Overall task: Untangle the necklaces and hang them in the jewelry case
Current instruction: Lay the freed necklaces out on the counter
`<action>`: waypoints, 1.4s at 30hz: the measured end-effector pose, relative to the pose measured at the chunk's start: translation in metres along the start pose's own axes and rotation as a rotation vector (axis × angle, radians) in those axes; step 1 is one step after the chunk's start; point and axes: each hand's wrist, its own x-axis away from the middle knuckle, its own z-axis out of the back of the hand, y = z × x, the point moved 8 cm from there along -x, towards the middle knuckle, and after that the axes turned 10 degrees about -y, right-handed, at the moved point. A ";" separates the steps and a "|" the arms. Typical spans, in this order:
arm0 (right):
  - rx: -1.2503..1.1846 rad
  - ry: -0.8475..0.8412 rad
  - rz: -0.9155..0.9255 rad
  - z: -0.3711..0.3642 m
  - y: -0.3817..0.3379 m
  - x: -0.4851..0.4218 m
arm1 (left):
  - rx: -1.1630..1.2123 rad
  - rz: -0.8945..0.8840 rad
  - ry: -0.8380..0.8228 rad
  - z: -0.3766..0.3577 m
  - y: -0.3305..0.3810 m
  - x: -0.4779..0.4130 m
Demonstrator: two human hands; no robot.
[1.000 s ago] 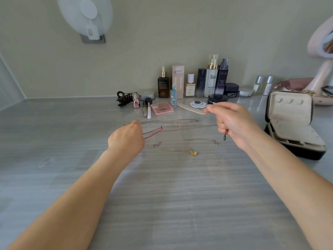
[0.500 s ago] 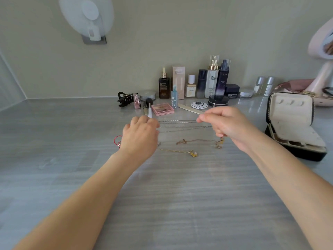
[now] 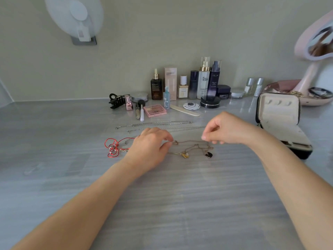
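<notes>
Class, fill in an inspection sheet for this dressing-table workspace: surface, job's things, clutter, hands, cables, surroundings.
Surface: grey tabletop, streaked finish.
Job's things: two silver chains laid straight; red cord necklace bunched at left; gold chains tangled, with pendants; jewelry case open at right, no necklace seen hanging in it.
Clutter: cosmetic bottles, hair claw, pink palette, nail file along the wall.
Hands: left hand and right hand each pinch the gold chains.
Cables: nothing seen.
Surroundings: wall fan, pink mirror.
</notes>
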 end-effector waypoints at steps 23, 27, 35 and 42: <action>-0.090 0.037 0.164 0.029 -0.044 0.014 | 0.709 0.074 -0.223 0.008 0.045 -0.035; -0.146 0.113 0.193 0.055 -0.057 0.014 | 1.054 -0.004 -0.266 0.014 0.064 -0.046; -0.191 0.230 0.244 0.097 -0.073 0.019 | 1.288 -0.094 -0.170 0.036 0.063 -0.063; -0.270 0.318 0.195 0.122 -0.061 0.015 | 1.286 -0.101 -0.269 0.047 0.055 -0.065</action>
